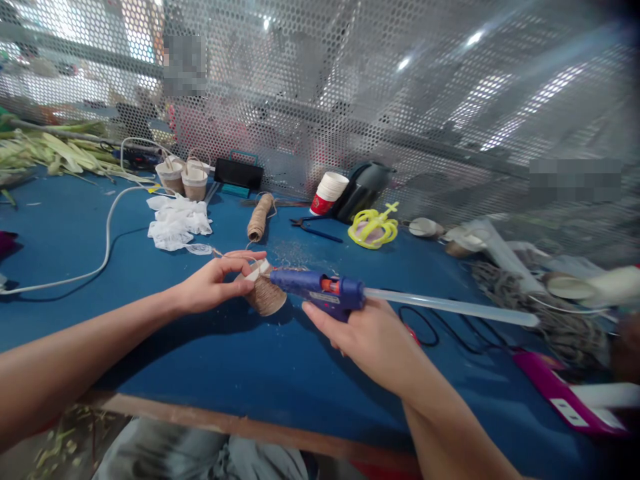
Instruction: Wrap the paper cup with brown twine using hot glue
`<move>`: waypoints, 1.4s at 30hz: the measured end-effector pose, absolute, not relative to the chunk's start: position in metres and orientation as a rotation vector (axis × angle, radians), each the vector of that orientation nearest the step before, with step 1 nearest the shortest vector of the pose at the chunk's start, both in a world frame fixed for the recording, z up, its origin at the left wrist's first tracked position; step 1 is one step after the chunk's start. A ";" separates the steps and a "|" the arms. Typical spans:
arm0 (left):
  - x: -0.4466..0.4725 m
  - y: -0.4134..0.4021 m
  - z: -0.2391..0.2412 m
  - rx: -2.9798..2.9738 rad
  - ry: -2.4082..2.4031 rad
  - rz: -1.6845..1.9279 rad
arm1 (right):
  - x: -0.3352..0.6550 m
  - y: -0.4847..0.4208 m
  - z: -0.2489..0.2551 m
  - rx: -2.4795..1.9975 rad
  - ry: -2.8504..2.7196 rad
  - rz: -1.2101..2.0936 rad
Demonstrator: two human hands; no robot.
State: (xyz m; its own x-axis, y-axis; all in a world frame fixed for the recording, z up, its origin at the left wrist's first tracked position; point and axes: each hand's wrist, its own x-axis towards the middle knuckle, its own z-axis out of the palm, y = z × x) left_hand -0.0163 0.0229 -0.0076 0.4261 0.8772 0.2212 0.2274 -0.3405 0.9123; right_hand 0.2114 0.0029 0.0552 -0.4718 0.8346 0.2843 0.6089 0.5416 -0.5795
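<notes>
Gripped in my right hand [370,337] is a blue hot glue gun [320,290], its nozzle pointing left. A long translucent glue stick [450,303] sticks out of its back end. My left hand [217,283] pinches the rim of a small paper cup [267,293] wrapped in brown twine, tilted above the blue table. The nozzle meets the cup near its white rim; whether it touches is too small to tell. A strand of twine runs over my left fingers. Behind the cup lies a roll of twine [260,219].
White plastic gloves [180,221], two twine-wrapped cups [194,183] and a phone [239,174] stand back left. Pliers [320,230], stacked paper cups [329,193] and a yellow crown [373,229] sit farther back. A power strip [567,393] and black cord lie right. A perforated metal screen [300,100] closes the back.
</notes>
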 end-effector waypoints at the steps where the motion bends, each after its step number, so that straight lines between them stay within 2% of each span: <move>1: -0.016 0.023 -0.008 1.815 0.946 0.943 | 0.211 0.003 0.055 -1.161 -2.229 0.548; 9: -0.016 0.021 -0.006 1.825 0.946 0.941 | 0.214 0.001 0.050 -1.165 -2.269 0.508; 18: -0.016 0.022 -0.008 1.813 0.922 0.946 | 0.215 -0.002 0.061 -1.366 -2.335 0.439; 42: -0.016 0.023 -0.008 1.820 0.928 0.942 | 0.214 -0.002 0.057 -1.369 -2.388 0.357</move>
